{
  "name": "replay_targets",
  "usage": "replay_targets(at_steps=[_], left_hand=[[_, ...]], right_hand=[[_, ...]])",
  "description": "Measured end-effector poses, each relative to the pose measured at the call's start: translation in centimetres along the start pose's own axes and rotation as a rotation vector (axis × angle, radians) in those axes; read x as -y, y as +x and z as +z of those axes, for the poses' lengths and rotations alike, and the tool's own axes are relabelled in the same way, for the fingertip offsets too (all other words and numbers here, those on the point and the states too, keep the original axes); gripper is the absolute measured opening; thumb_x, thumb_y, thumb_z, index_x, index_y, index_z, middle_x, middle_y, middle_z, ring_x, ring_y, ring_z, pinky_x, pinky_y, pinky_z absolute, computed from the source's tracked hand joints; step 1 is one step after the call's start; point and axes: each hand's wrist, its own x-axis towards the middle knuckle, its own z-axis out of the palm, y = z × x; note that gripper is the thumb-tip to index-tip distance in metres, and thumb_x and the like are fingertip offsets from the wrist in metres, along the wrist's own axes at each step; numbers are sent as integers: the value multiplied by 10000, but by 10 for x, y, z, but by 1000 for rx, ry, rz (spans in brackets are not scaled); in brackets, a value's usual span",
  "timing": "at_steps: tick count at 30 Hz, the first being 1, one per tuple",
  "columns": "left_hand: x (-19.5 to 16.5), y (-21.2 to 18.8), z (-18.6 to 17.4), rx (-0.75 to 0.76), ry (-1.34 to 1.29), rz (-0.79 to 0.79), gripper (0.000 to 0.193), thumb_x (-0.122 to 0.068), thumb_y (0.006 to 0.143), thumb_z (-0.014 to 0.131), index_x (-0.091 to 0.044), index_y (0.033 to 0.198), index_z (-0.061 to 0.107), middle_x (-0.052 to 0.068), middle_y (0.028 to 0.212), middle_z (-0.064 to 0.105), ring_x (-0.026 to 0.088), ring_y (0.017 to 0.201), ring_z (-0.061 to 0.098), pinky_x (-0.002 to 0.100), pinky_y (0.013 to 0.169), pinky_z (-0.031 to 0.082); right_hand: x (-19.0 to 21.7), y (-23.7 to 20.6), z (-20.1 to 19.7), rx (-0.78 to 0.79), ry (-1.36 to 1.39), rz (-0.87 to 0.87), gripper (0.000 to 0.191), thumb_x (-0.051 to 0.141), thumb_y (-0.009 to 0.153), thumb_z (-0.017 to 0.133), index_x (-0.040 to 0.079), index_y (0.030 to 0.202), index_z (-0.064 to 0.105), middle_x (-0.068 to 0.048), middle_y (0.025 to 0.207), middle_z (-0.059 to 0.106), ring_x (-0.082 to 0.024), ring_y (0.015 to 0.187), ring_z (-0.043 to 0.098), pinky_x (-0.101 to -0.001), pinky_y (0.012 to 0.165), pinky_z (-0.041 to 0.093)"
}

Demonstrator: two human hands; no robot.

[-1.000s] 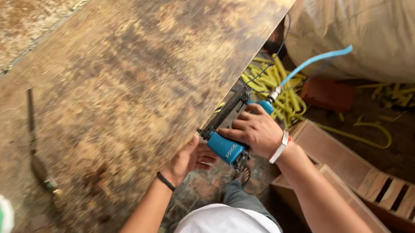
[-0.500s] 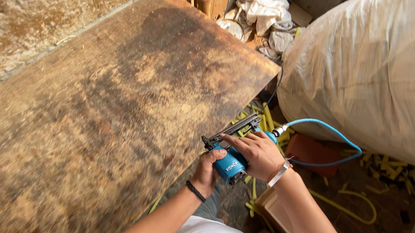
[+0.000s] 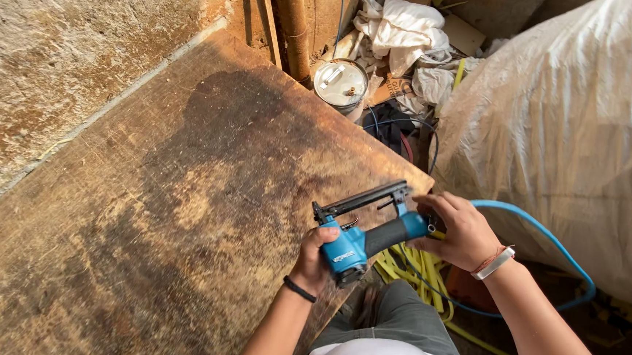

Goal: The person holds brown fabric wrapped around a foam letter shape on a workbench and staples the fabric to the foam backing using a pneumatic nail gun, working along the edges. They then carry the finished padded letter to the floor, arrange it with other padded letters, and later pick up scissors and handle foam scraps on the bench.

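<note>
Left hand (image 3: 316, 261): your fingers wrap the stapler (image 3: 365, 232) head at the table (image 3: 183, 191) edge.
Right hand (image 3: 460, 230): your fingers close on its rear, right.

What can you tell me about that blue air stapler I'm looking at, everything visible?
The stapler has a glossy blue body, a black ribbed grip and a long dark metal magazine rail along its top. It is held roughly level, slightly tilted, over the near edge of the worn wooden board. The left hand wraps the blue head end; the right hand grips the rear end, where a blue air hose leaves it and loops down to the right. The nose is hidden.
</note>
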Motion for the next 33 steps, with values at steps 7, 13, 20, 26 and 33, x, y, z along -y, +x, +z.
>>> replay_targets(at_steps=[7, 13, 20, 26, 33], left_hand=[[-46, 156, -15, 86, 60, -28, 460, -384, 911, 796, 10, 1033, 593, 113, 919, 617, 225, 783, 649, 392, 693, 574], [-63, 344, -27, -554, 57, -8, 603, -585, 892, 621, -66, 1199, 625, 86, 1008, 721, 234, 869, 690, 422, 754, 587], [-91, 418, -87, -855, 1446, -259, 984, -556, 874, 693, -124, 1609, 202, 155, 1676, 185, 332, 1540, 181, 496, 1224, 216], [-114, 481, -83, -753, 1515, -754, 1456, -723, 728, 776, -142, 1617, -219, 204, 1681, -289, 404, 1554, -250, 592, 1235, -81], [-124, 454, -96, -718, 1472, -824, 1474, -749, 720, 772, -155, 1601, -249, 215, 1661, -340, 424, 1527, -322, 614, 1210, -128]], right_hand=[[-159, 157, 24, 772, 224, 0, 510, 521, 778, 831, 47, 916, 704, -134, 801, 718, -304, 767, 698, -429, 722, 538], [-320, 312, 61, 567, 307, 172, 487, 499, 740, 765, 42, 904, 733, -191, 789, 727, -335, 708, 695, -452, 709, 542], [-414, 450, 190, 541, 238, 709, 703, 654, 849, 725, -40, 960, 718, -229, 912, 728, -374, 859, 698, -457, 811, 514], [-481, 588, 275, 608, 577, 1116, 615, 509, 853, 816, -75, 1000, 689, -182, 1012, 760, -293, 827, 673, -454, 761, 486], [-489, 660, 339, 249, 251, 678, 385, 278, 845, 709, 146, 1207, 720, -170, 978, 746, -325, 820, 685, -395, 716, 470]])
